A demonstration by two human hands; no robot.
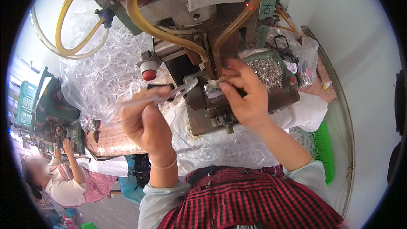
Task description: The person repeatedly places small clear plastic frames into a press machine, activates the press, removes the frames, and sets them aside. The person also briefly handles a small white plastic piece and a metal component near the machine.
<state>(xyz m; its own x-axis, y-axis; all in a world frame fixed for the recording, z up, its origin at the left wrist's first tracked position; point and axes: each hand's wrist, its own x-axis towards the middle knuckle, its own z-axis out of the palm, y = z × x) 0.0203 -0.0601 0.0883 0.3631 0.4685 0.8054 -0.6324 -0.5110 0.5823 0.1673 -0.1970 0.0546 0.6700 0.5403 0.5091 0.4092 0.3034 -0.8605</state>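
My left hand [146,121] is closed around a clear plastic strap [165,96] that runs from my fist toward the press. My right hand [246,93] pinches the other end of that clear strap at the small die block [212,90] under the head of the bench press [199,25]. Both hands hover just above the press's rusty base plate [212,121]. A tray of small silvery metal parts [266,71] lies right behind my right hand.
A big clear bag of transparent plastic loops [101,72] sits left of the press, with more loops [220,148] on my lap. Yellow hoses [68,38] arc overhead. A red button [149,74] juts out. Another person [63,182] works at far left. A green basket [324,148] stands at right.
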